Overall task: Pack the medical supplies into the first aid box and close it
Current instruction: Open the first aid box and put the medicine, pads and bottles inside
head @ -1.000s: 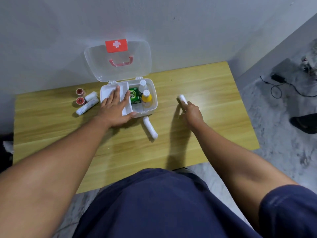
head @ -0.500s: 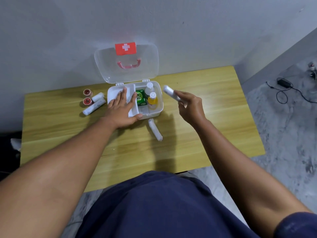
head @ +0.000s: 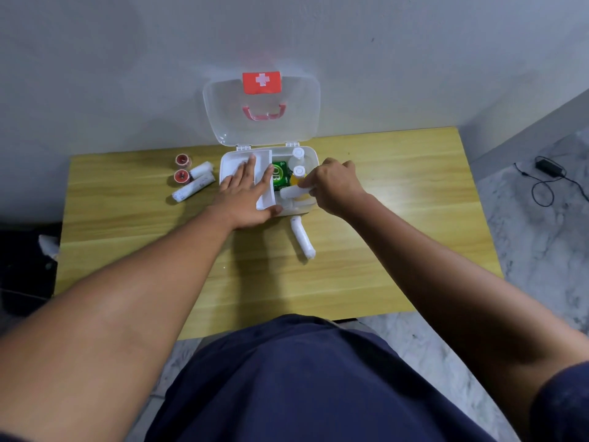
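The white first aid box (head: 310, 154) stands open on the wooden table, its clear lid (head: 261, 122) leaning against the wall. Inside are a green packet (head: 279, 178), a clear bottle (head: 298, 153) and a yellow bottle (head: 298, 173). My left hand (head: 247, 194) lies flat, fingers spread, on the white inner tray (head: 264, 189). My right hand (head: 333, 183) grips a white bandage roll (head: 290, 192) over the box's front right compartment. Another white roll (head: 302, 237) lies on the table just in front of the box.
Left of the box lie two white bandage rolls (head: 192, 186) and two red tape rolls (head: 182, 168). The table (head: 398, 193) butts against a grey wall. A black cable and adapter (head: 546, 173) lie on the marble floor at right.
My right hand picked the white roll up from the table right of the box and carried it left, down into the box. My left hand stayed on the tray.
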